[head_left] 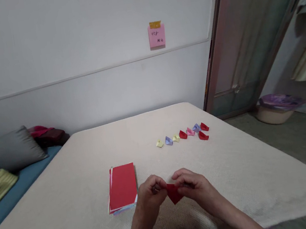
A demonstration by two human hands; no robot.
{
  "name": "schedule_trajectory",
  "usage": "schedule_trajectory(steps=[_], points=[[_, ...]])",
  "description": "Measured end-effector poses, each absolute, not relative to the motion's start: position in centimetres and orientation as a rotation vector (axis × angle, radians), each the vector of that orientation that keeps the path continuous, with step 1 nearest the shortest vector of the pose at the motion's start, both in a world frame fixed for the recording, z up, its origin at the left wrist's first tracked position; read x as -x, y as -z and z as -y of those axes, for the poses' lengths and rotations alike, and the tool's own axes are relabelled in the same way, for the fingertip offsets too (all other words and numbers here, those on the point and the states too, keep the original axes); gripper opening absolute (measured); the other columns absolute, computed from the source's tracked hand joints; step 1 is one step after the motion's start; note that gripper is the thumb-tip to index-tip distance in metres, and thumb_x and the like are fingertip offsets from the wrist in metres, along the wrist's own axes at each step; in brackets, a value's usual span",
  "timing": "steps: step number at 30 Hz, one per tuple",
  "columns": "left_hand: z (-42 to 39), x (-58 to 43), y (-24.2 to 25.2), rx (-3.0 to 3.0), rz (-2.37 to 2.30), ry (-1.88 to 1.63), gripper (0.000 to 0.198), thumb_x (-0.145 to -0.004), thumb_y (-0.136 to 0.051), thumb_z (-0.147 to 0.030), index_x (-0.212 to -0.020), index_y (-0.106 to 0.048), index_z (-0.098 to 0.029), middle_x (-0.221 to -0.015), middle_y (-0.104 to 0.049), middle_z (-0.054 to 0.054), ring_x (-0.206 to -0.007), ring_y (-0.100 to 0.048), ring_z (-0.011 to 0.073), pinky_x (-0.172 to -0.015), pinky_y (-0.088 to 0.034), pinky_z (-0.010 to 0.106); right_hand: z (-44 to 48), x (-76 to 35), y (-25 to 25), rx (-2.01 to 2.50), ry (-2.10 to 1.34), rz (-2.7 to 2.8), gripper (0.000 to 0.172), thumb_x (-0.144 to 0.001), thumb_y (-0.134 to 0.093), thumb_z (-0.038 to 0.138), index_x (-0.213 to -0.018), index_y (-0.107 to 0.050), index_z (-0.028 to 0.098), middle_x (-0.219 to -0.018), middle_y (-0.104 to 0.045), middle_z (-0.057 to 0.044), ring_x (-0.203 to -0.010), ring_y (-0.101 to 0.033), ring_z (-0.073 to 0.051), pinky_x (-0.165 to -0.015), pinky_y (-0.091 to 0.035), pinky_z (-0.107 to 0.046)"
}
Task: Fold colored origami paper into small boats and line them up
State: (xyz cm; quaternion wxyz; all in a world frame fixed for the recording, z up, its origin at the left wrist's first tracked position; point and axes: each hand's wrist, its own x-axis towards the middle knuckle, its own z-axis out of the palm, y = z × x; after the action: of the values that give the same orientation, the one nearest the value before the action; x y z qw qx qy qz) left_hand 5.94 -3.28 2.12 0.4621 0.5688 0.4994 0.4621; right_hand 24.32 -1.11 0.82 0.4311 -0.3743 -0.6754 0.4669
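Between the two hands, a small piece of red paper (173,193) is held up off the bed, folded to a rough point that hangs downward. The left hand (150,196) grips its left side with the fingers curled in, while the right hand (195,189) takes the other side with its fingers bent over the top edge. Both hands are closed on the paper, though the knuckles hide exactly how the fingertips sit on it. Just beyond the left hand, a stack of paper (122,187) lies on the cream bed cover (72,228), with a red sheet on top and pale blue and white edges showing below. Farther ahead of the hands, well apart from them, eight small folded paper shapes (183,134) sit in a loose row: two pale yellow, two lilac, one pink and three red, with one red shape slightly out of line toward the hands. Past the far edge of the bed, a pink sticky note (156,35) with handwriting too small to read is held to the white wall (71,38) by a strip of yellow tape (155,24). Far off to the left of the hands, a gray pillow (12,150) leans beside a blue mat (15,182), and far to the right a tall door (235,47) stands near a basin (275,114) on the floor.
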Motion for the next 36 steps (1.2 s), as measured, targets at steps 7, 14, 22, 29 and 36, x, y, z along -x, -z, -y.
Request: schedule_trajectory(steps=[7,14,22,29,36], points=[[3.5,-5.8,-2.1,-1.066,-0.990,-1.050,0.009,-0.066,-0.065,-0.014,-0.075,-0.064,-0.016,-0.054,-0.057,-0.002,-0.050,-0.049,0.0099,-0.051,-0.036,0.022,1.0,-24.6,-1.2,0.903,-1.420,1.571,0.008,-0.068,-0.065,0.015,-0.064,-0.070,0.018,-0.095,-0.064,-0.005,-0.074,-0.057,-0.016,-0.065,-0.045,-0.028],[3.8,-6.2,-2.5,-0.894,-0.821,-1.052,0.020,-0.077,-0.062,-0.030,-0.081,-0.069,-0.011,-0.058,-0.055,0.001,-0.050,-0.045,0.0073,-0.047,-0.032,0.019,1.2,-24.0,-0.9,0.699,-1.742,1.150,0.010,-0.066,-0.072,0.022,-0.061,-0.067,0.016,-0.096,-0.064,-0.006,-0.081,-0.059,-0.019,-0.072,-0.044,-0.030],[3.7,-7.7,-1.2,-0.833,-0.723,-1.033,0.018,-0.077,-0.064,-0.023,-0.089,-0.068,-0.010,-0.056,-0.054,0.000,-0.046,-0.045,0.0057,-0.042,-0.033,0.016,1.3,-23.5,-0.6,0.534,-1.941,0.946,0.027,-0.074,-0.064,0.030,-0.094,-0.068,0.013,-0.088,-0.066,-0.010,-0.077,-0.060,-0.021,-0.074,-0.048,-0.037],[3.5,-8.4,-0.6,-0.701,-0.704,-1.090,0.015,-0.078,-0.064,-0.021,-0.088,-0.065,-0.010,-0.066,-0.061,0.003,-0.049,-0.052,0.0065,-0.042,-0.039,0.014,1.1,-23.9,-1.2,0.539,-1.961,0.822,0.012,-0.070,-0.063,0.016,-0.077,-0.072,0.013,-0.079,-0.068,-0.007,-0.074,-0.057,-0.019,-0.072,-0.044,-0.032],[3.5,-8.6,-1.2,-0.594,-0.665,-1.136,0.012,-0.078,-0.065,-0.018,-0.072,-0.063,-0.009,-0.060,-0.057,0.000,-0.049,-0.049,0.0041,-0.048,-0.040,0.013,0.7,-24.4,-0.8,0.686,-1.956,0.714,0.003,-0.064,-0.070,0.014,-0.062,-0.071,0.016,-0.065,-0.066,-0.001,-0.063,-0.052,-0.012,-0.065,-0.038,-0.026]])
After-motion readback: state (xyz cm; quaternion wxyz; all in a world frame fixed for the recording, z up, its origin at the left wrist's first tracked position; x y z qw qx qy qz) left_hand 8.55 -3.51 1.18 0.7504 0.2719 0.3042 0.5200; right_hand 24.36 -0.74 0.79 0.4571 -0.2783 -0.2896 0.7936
